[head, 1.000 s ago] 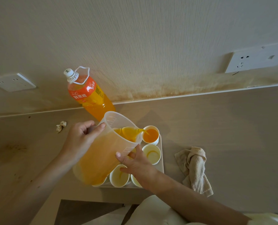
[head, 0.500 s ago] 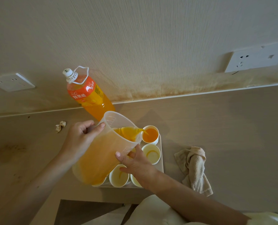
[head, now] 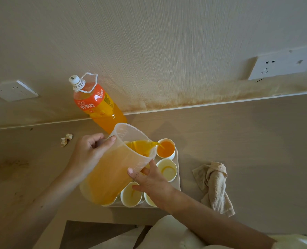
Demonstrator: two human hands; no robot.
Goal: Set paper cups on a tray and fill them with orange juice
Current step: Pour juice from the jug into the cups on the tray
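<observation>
- A beige desk [head: 238, 141] is being used as the work surface, with a tray [head: 178, 184] lying near its front edge.
- Five paper cups [head: 131, 194] are being counted on the tray, some partly hidden.
- A clear jug [head: 113, 173] of orange juice is being tilted. It is being gripped by the curled fingers of the left hand [head: 88, 155] and propped from below by the straighter fingers of the right hand [head: 151, 182].
- Juice is being poured into the far cup [head: 165, 149].
- One cloth [head: 213, 184] is lying right of the tray.
- One capped bottle [head: 97, 105] is standing against the wall [head: 167, 51], which is carrying two sockets [head: 12, 90].
</observation>
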